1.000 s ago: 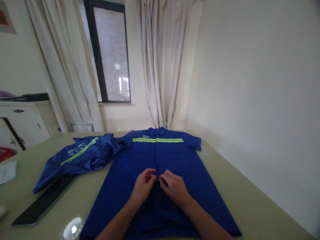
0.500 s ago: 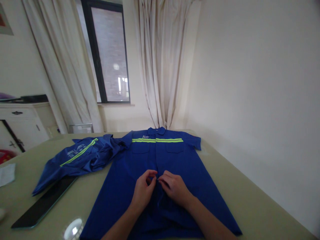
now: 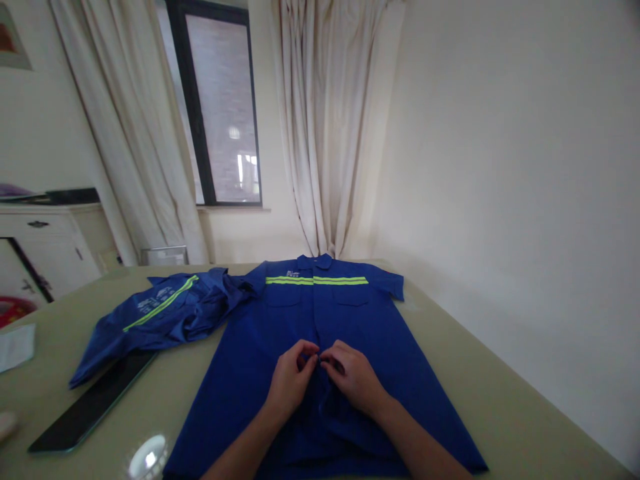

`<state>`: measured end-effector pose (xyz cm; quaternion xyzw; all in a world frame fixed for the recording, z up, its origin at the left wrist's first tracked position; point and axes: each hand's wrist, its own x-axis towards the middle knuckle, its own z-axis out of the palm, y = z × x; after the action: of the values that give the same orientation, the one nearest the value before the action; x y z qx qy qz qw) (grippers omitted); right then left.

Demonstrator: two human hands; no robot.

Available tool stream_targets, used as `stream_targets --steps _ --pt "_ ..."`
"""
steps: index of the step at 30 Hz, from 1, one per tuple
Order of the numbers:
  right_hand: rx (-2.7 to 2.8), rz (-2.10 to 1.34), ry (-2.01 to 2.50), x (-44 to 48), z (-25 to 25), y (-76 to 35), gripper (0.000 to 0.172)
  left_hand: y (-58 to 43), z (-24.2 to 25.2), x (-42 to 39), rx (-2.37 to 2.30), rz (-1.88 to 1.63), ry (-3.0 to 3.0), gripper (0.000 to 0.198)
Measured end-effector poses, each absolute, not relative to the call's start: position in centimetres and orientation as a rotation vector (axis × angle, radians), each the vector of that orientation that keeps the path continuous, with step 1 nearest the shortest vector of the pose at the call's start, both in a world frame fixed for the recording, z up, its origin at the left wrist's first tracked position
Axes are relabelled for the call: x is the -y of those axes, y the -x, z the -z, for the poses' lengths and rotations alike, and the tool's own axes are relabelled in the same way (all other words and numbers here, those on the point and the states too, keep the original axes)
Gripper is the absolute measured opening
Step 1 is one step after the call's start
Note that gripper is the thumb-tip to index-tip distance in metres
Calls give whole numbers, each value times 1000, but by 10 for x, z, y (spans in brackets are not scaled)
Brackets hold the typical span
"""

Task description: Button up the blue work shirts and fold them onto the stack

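Observation:
A blue short-sleeved work shirt (image 3: 250, 373) with a yellow-green striped band across the chest lies spread face up, its collar at the far end. At the lower part of its front opening, my left hand (image 3: 293, 373) pinches the fabric between thumb and fingers. Right beside it my right hand (image 3: 353, 373) pinches the opposite side, the fingertips of both hands almost meeting. The cloth bunches a little below them. Whatever small fastener may be between the fingertips is hidden.
A second blue shirt (image 3: 165, 313), crumpled, lies to the left, partly over a dark flat panel (image 3: 90, 407). A round shiny object (image 3: 149, 457) sits at the near left, and a white paper (image 3: 17, 347) farther left. A wall (image 3: 525, 200) runs along the table's right side.
Both hands stay at the shirt's front, with the right fingers slightly more curled. The whole view has shifted a little.

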<state>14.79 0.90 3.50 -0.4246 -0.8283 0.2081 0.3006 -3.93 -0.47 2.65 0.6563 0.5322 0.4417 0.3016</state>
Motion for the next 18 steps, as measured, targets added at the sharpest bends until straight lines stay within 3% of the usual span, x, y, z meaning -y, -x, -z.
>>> stream_targets --steps 11,18 --pt "2208 -617 1141 -11 -33 -148 15 38 -25 5 -1505 -992 -1821 19" --pt "2164 -657 1156 -11 -33 -148 12 40 -21 3 -1400 -1077 -1781 21"
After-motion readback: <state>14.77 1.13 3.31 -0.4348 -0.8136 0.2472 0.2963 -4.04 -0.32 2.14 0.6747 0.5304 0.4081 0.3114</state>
